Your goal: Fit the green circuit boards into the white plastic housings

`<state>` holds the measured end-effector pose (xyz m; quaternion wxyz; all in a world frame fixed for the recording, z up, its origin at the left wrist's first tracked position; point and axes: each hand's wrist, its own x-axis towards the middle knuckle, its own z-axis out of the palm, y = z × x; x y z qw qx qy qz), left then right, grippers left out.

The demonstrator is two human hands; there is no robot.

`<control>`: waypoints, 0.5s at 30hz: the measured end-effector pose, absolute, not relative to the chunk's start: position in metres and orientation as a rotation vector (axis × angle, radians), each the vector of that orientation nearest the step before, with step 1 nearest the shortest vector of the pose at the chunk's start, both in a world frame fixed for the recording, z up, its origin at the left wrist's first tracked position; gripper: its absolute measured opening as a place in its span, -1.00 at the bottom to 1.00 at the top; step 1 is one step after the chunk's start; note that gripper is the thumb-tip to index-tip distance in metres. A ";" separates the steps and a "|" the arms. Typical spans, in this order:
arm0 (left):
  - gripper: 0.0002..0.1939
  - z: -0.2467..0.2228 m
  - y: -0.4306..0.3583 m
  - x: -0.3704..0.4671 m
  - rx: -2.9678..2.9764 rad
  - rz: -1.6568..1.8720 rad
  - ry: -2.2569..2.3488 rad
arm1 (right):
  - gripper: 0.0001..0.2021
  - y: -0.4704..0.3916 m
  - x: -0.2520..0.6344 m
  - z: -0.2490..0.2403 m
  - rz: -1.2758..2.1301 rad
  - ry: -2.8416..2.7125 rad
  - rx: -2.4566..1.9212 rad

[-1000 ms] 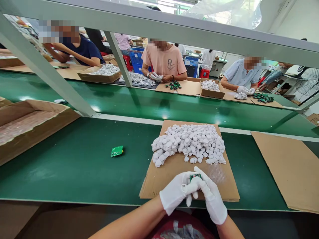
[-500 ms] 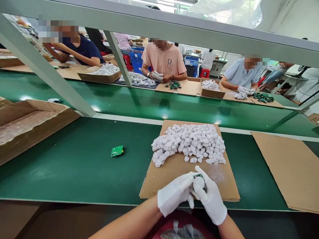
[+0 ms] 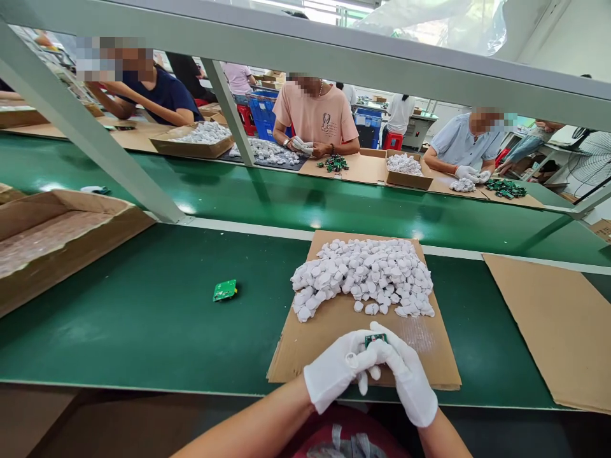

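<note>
Both hands wear white gloves and meet over the near part of a cardboard sheet (image 3: pixel 305 346). Between their fingers sits a small green circuit board (image 3: pixel 375 340), partly covered by the fingertips. My left hand (image 3: pixel 337 366) grips it from the left, and a small round white piece (image 3: pixel 352 360) shows at its thumb side. My right hand (image 3: pixel 405 369) closes round the board from the right. Just beyond the hands, a heap of small white pieces (image 3: pixel 367 273) covers the far half of the sheet.
Another green board (image 3: pixel 224 291) lies on the green table (image 3: pixel 157 324) to the left. A cardboard box (image 3: pixel 71 248) stands far left, and a flat cardboard sheet (image 3: pixel 554 324) lies right. Beyond a metal frame (image 3: pixel 305 44), several people sit working at a green belt.
The board has turned between my hands and now shows its green edge and top. The fingers have shifted around it, and the round white piece now shows nearer my left hand.
</note>
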<state>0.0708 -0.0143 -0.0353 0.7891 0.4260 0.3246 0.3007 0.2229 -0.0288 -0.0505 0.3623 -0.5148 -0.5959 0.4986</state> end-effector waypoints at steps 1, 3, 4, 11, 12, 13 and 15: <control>-0.64 -0.035 -0.014 0.071 0.941 0.646 0.698 | -0.54 -0.028 0.223 -0.052 1.279 -1.533 -1.324; -0.68 -0.037 -0.012 0.071 0.982 0.664 0.703 | -0.56 -0.027 0.223 -0.053 1.261 -1.552 -1.352; -0.71 -0.037 -0.012 0.070 0.998 0.675 0.715 | -0.57 -0.026 0.222 -0.054 1.254 -1.559 -1.371; -0.60 -0.008 0.024 0.034 1.061 0.783 0.854 | -0.44 -0.011 0.230 -0.057 1.213 -1.406 -1.207; -0.58 -0.002 0.038 0.023 1.119 0.828 0.918 | -0.45 -0.008 0.233 -0.060 1.107 -1.405 -1.263; -0.61 0.003 0.055 0.011 1.197 0.860 1.000 | -0.46 -0.006 0.236 -0.064 0.982 -1.413 -1.322; -0.66 0.006 0.097 -0.014 1.340 0.990 1.218 | -0.51 -0.003 0.239 -0.074 0.759 -1.452 -1.423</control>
